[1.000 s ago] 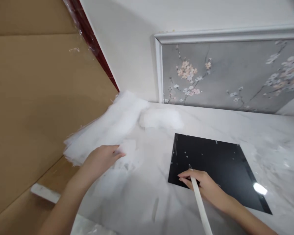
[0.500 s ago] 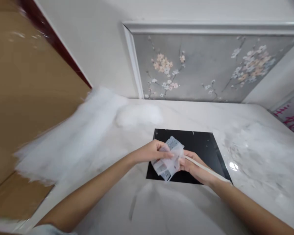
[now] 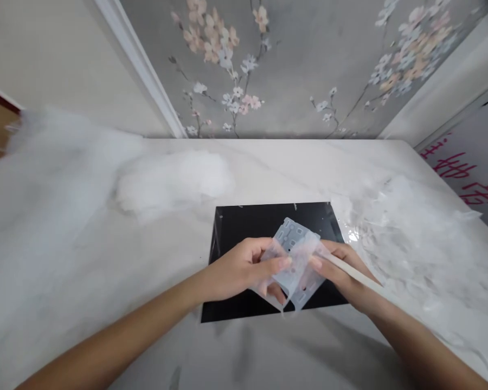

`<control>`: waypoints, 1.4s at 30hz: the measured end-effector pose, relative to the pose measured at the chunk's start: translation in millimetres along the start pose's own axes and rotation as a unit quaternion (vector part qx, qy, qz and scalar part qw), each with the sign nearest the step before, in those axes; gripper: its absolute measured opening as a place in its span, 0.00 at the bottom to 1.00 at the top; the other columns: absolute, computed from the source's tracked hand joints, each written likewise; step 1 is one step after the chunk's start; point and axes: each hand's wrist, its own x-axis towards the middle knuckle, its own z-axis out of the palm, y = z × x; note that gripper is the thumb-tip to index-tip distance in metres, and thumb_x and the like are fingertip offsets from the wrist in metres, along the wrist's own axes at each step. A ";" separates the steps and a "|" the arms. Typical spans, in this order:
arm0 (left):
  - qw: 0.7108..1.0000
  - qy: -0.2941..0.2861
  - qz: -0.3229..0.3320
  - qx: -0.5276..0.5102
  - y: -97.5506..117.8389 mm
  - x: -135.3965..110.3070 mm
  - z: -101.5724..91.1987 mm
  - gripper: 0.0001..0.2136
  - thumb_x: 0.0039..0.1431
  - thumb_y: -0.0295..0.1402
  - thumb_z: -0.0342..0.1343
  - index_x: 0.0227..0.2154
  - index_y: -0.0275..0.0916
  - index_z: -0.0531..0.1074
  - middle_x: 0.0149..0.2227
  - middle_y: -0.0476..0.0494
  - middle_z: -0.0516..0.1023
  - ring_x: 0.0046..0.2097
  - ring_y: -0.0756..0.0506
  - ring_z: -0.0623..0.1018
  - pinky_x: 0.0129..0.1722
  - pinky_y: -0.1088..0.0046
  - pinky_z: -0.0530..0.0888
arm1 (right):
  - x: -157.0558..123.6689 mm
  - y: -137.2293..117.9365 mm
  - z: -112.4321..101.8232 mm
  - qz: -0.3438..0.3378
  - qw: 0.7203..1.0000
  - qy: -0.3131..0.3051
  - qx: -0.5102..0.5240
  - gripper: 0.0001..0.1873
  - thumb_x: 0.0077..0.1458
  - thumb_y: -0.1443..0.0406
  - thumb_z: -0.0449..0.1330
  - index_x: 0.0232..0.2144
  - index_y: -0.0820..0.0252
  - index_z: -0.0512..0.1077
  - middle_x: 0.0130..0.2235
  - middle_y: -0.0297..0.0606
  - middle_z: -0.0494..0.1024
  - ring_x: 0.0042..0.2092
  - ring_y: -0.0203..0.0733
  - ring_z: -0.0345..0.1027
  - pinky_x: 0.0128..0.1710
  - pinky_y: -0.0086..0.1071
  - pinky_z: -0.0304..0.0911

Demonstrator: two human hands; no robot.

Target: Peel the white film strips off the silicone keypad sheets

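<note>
Clear plastic wrap [image 3: 296,265] sits pinched between your hands, just above the black board [image 3: 236,227] on the marble counter [image 3: 268,168]. Your left hand [image 3: 239,268] grips its left edge, fingers half closed; your right hand [image 3: 341,271] closes on its right edge and a white stick [image 3: 360,274].

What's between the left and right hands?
Head view: a translucent plastic sheet, held by the left hand and right hand, above a black panel.

We hold a plastic sheet [image 3: 296,260] over a black panel [image 3: 244,227].
Our left hand [image 3: 239,268] and right hand [image 3: 339,271] grip it, a white stick [image 3: 355,273] seemingly in the right.
</note>
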 end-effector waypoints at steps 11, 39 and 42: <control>0.952 -0.174 -0.103 -0.228 -56.7 15.6 -28.2 0.34 0.55 0.51 0.54 0.61 0.42 0.53 0.58 0.34 0.65 0.56 0.37 0.68 0.46 0.63 0.70 | 14.7 25.8 -39.3 0.056 0.983 0.161 -0.074 0.14 0.51 0.56 0.61 0.25 0.62 0.71 0.25 0.35 0.74 0.28 0.36 0.69 0.29 0.27 0.66; 0.937 -0.068 -0.189 -0.287 -43.4 16.6 -33.0 0.25 0.57 0.42 0.53 0.55 0.39 0.64 0.52 0.37 0.73 0.49 0.42 0.76 0.33 0.81 0.71 | 16.2 32.0 -51.3 0.101 0.968 0.208 -0.094 0.12 0.52 0.58 0.62 0.37 0.59 0.72 0.26 0.34 0.78 0.26 0.35 0.70 0.24 0.26 0.68; 0.934 -0.075 -0.189 -0.293 -44.5 16.6 -34.5 0.26 0.56 0.43 0.54 0.56 0.39 0.62 0.52 0.37 0.72 0.50 0.41 0.75 0.34 0.79 0.72 | 15.5 31.9 -50.2 0.106 0.968 0.207 -0.096 0.12 0.51 0.58 0.63 0.36 0.59 0.73 0.26 0.34 0.78 0.25 0.36 0.69 0.25 0.28 0.69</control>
